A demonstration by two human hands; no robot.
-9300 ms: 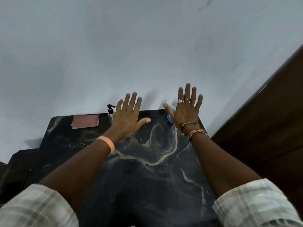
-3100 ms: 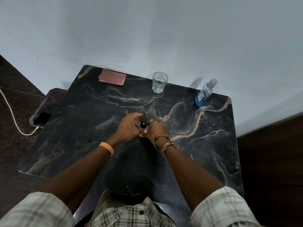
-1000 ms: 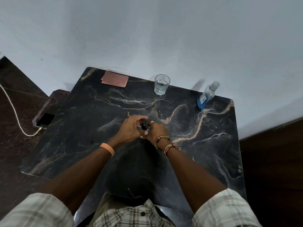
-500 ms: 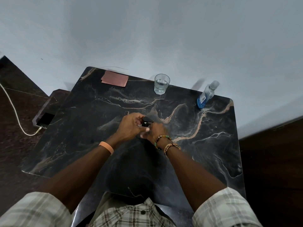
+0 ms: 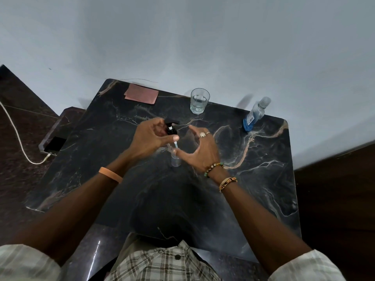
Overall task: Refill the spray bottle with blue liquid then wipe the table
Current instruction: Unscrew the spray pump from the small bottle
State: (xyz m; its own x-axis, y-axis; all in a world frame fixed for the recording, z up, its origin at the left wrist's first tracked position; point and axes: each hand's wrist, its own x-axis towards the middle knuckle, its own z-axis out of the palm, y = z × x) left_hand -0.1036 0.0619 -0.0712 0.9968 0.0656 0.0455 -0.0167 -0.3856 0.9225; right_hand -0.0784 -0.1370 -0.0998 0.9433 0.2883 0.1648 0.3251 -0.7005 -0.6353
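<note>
At the middle of the black marble table (image 5: 253, 179) stands a small clear spray bottle (image 5: 175, 161). My left hand (image 5: 148, 140) pinches its black spray head (image 5: 171, 126), raised above the bottle's neck, with the dip tube (image 5: 175, 144) still reaching down into the neck. My right hand (image 5: 200, 151) is held in a loose curve just right of the bottle, fingers apart, thumb tip at the neck. A clear bottle with blue liquid (image 5: 254, 116) and a white cap stands at the far right corner. A pink cloth (image 5: 141, 95) lies folded at the far left.
A clear drinking glass (image 5: 199, 100) stands at the table's far edge, near the grey wall. Left of the table, a phone (image 5: 54, 146) on a white cable (image 5: 18, 130) lies on a low dark ledge. Dark wood panelling is on the right.
Both hands were closed together around the spray head on the bottle. Now my left hand has lifted the head up off the neck and my right hand has opened beside the bottle.
</note>
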